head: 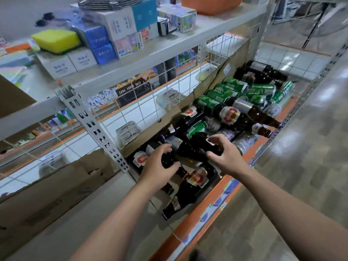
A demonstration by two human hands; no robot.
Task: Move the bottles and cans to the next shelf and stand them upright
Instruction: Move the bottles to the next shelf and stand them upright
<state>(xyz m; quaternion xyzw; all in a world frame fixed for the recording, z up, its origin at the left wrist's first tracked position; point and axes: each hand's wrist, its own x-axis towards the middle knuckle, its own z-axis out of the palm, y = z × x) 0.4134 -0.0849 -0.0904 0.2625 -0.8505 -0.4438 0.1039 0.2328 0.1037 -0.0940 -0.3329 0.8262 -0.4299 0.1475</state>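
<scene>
Several dark brown bottles (244, 113) with red labels and green cans (222, 95) lie jumbled on their sides on the right-hand shelf bay, along with silver cans (244, 142). My left hand (160, 164) curls its fingers around a lying brown bottle (169, 161) at the near end of the pile. My right hand (226, 153) grips another dark bottle (197, 146) just to the right of it. One more red-labelled bottle (188, 191) lies below my hands near the shelf's orange front edge (212, 202).
The shelf bay to the left holds flattened cardboard (47, 194) behind a bare grey surface. A perforated grey upright (98, 127) divides the two bays. A wire grid (150, 102) backs the shelves. Boxes and a yellow sponge (56, 40) sit on the shelf above.
</scene>
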